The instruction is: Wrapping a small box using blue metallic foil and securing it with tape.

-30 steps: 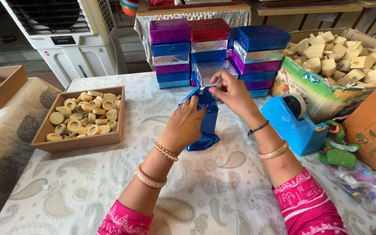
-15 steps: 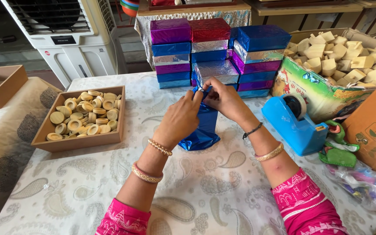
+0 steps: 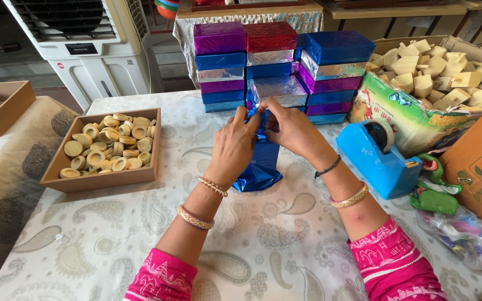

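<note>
Both hands, left hand [image 3: 234,146] and right hand [image 3: 294,131], pinch the top fold of an upright blue foil-wrapped box [image 3: 260,164] at frame centre on the table [image 3: 285,245]; body looks covered, top end unsealed, tape dispenser [image 3: 377,159] untouched at right.

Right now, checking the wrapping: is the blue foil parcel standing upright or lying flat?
Upright: the blue foil parcel stands on end on the tablecloth, both hands pinching its top.

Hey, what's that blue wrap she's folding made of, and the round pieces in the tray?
The blue wrap looks like metallic foil paper: shiny, creased, mirror-like glints. The round pieces look like unfinished pale wood, matte with a grain-like tone, though I can't be certain.
</note>
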